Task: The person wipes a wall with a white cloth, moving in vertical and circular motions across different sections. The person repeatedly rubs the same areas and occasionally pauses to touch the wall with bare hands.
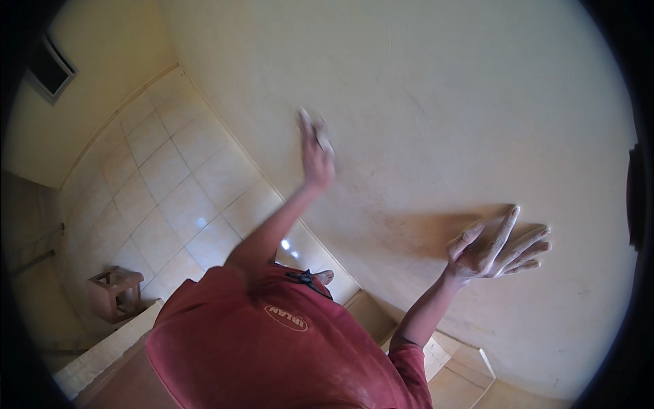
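Note:
A broad pale wall [422, 95] fills the middle and right of the view. My right hand [494, 249] is spread against it, fingers apart and coated with whitish dust; nothing is held in it. My left hand [317, 153] is raised at the wall further to the left, smeared by motion. Something whitish shows at its fingers, and I cannot make out whether that is dust or a thin piece held there. Faint scuffs and a darker shadow mark the wall near my right hand.
Light tiles cover the floor [163, 174] at the left. A brownish-red stool [116, 293] stands at the lower left, near a pale ledge [105, 351]. A dark opening with a light frame [51, 68] is in the far left wall. My foot [325, 277] shows below.

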